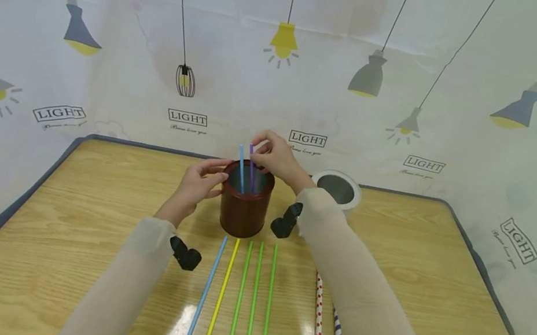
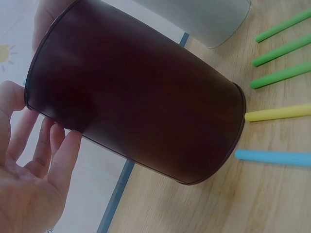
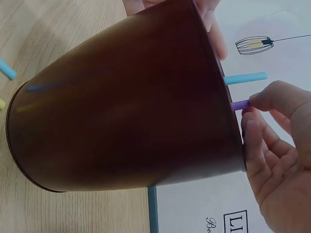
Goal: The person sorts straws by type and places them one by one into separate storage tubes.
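Note:
A dark red-brown cup (image 1: 242,215) stands upright on the table, with a blue straw (image 1: 241,168) leaning inside it. My left hand (image 1: 196,184) holds the cup by its left side near the rim; the left wrist view shows its fingertips (image 2: 73,141) against the wall. Over the cup's mouth, my right hand (image 1: 277,160) pinches the upper end of a purple straw (image 3: 241,105), whose lower part is inside the cup. In front of the cup lie a blue straw (image 1: 205,292), a yellow straw (image 1: 221,295) and several green straws (image 1: 254,300), side by side.
A white cup (image 1: 356,196) with a grey inside stands behind my right forearm. A red-dotted paper straw (image 1: 319,316) and a blue-striped paper straw (image 1: 338,334) lie at the right, partly under that arm. A printed cloth wall borders the wooden table (image 1: 98,211).

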Tool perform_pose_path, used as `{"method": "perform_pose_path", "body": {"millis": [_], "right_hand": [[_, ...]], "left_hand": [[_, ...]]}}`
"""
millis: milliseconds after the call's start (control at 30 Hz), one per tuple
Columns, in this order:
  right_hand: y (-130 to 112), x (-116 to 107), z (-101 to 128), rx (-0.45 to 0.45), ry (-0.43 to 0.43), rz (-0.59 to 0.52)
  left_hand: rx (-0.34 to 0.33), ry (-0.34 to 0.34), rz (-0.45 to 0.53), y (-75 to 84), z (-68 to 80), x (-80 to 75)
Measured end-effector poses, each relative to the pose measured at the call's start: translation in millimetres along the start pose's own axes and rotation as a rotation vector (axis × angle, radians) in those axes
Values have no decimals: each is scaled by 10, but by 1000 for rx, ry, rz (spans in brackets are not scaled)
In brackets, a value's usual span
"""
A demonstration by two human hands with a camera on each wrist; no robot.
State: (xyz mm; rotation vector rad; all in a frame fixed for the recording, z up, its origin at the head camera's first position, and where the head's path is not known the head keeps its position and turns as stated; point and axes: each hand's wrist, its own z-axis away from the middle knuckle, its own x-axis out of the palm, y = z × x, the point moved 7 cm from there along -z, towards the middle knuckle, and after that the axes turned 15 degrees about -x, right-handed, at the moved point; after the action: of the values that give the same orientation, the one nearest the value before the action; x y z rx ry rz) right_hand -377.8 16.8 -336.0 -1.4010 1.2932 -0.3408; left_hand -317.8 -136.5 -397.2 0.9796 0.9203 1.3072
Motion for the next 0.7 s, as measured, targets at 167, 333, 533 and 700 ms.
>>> {"method": "perform_pose_path", "body": {"millis": [167, 333, 533, 700], "right_hand": [[24, 7, -9, 4, -6, -6], [22, 14, 3, -1, -24, -1], [-32, -16, 46, -9, -42, -1], [-59, -74, 81, 7, -38, -8]], "left_hand": [[-4, -2, 10, 2, 5, 7], [-11, 0, 12, -13, 8, 9], [-10, 2, -2, -30, -1, 11], [-3, 3, -3, -11, -12, -2]]}}
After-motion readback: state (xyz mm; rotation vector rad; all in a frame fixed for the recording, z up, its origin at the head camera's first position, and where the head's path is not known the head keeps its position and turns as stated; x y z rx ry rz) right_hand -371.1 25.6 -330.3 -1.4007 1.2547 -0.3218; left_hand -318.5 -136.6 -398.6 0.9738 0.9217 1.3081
